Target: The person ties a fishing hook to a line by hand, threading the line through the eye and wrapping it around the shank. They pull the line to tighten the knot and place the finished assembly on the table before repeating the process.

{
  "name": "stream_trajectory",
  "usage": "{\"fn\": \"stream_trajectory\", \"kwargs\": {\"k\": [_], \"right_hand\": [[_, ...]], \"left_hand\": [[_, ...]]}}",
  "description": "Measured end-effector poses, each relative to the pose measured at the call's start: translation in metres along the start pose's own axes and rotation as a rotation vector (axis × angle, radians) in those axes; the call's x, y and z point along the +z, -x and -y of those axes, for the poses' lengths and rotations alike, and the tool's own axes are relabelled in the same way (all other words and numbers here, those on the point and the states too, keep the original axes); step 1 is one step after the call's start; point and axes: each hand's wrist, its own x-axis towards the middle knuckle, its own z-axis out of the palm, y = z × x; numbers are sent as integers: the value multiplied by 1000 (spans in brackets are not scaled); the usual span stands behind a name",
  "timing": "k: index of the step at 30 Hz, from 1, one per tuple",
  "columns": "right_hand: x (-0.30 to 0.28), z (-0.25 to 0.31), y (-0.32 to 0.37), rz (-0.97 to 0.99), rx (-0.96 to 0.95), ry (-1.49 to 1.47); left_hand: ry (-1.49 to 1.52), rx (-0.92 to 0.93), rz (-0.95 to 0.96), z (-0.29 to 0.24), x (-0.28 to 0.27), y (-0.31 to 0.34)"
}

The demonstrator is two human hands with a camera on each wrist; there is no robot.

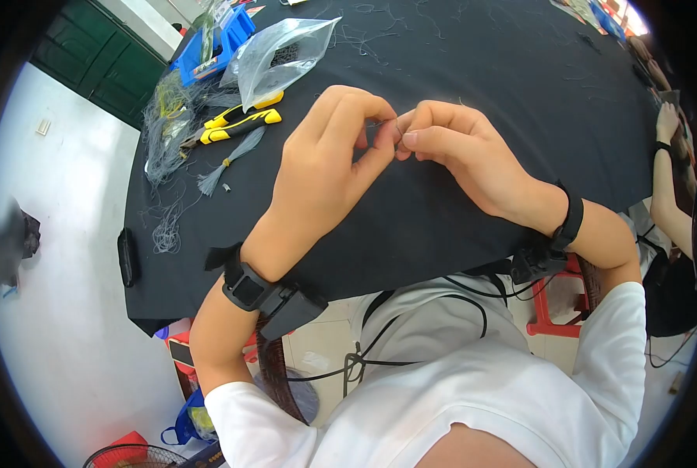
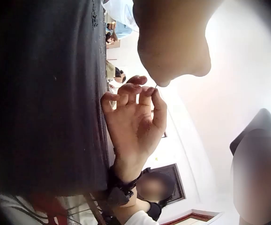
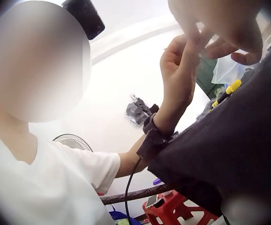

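Black table [image 1: 442, 47] | left hand [image 1: 325, 168] and right hand [image 1: 461, 152] pinch thin wire [image 1: 386, 122] between meeting fingertips

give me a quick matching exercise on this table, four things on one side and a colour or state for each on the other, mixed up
Things:
1. thin wire
2. pliers
3. plastic bag
4. box

Colour or state:
A. blue
B. clear
C. pinched between the left hand and the right hand
D. yellow and black handles

Pairs: 1-C, 2-D, 3-B, 4-A
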Motion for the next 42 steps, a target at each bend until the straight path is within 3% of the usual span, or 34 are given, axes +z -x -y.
{"fn": "stream_trajectory", "kwargs": {"k": [9,22,25,32,42], "right_hand": [[-1,4,-1,-37,81,36],[-17,10,4,-19,60,18],[-16,12,7,5,25,29],[-17,11,4,5,25,45],[-17,12,4,3,15,56]], "left_hand": [[-208,-90,-76,12,-6,-2],[-704,-111,-378,94,-80,-2],[-776,-32,-383,108,-88,4],[-683,-187,-361,100,-87,3],[-679,-177,-383,103,-87,4]]}}
